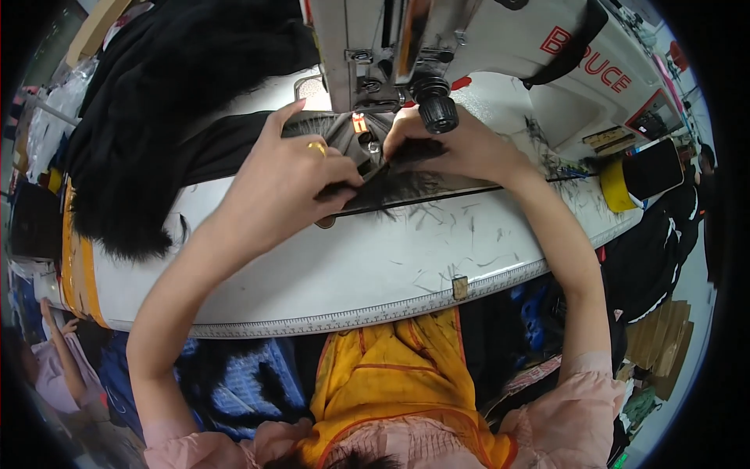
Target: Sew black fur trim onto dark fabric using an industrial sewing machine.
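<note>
My left hand (301,170), with a gold ring on one finger, has its fingers curled on the edge of a dark, fur-trimmed fabric (226,137) just left of the presser foot (373,147). One digit of that hand stretches away over gathered grey cloth. Close to the other side of the foot, my right hand (461,148) pinches the same dark cloth, its fingertips partly hidden by black fur. The fabric runs under the needle area of a white sewing machine (500,47). A black knob (437,105) hangs just above my right fingers.
More black furry fabric (187,55) is heaped at the left. Loose fur lies scattered on the white table (375,266), whose front edge carries a measuring tape (328,319). A yellow and black container (625,184) stands at the right. Another person (62,359) is at the far left.
</note>
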Demonstrator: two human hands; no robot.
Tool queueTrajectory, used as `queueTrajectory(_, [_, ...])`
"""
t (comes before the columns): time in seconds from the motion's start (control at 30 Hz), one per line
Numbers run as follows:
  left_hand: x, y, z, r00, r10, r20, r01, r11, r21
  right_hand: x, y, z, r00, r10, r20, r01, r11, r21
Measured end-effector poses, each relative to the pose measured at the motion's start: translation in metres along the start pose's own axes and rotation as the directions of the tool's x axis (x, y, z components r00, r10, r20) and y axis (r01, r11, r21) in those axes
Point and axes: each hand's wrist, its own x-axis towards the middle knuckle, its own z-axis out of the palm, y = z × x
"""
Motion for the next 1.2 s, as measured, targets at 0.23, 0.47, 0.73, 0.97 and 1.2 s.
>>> queueTrajectory(0.23, [0.002,-0.031,-0.010,0.975,-0.060,0.212,0.172,0.809,-0.562,0.003,-0.004,-0.015,0.989,-0.078,0.125,0.093,0.988,-0.121])
queueTrajectory(0.47, [0.009,-0.027,-0.003,0.988,0.151,0.025,-0.150,0.988,-0.034,0.009,0.012,0.001,0.994,-0.094,0.061,0.100,0.990,-0.101])
queueTrajectory(0.73, [0.016,-0.068,0.026,0.838,0.474,-0.270,-0.289,0.805,0.518,0.001,0.032,0.013,0.947,-0.320,0.031,0.210,0.541,-0.814])
queueTrajectory(0.97, [0.010,-0.073,0.027,0.836,0.482,-0.262,-0.357,0.841,0.407,0.001,0.024,0.018,0.911,-0.398,-0.104,0.209,0.666,-0.716])
queueTrajectory(1.2, [0.014,-0.075,0.028,0.858,0.429,-0.282,-0.355,0.893,0.277,-0.001,0.049,0.018,0.954,-0.292,-0.064,0.165,0.693,-0.702])
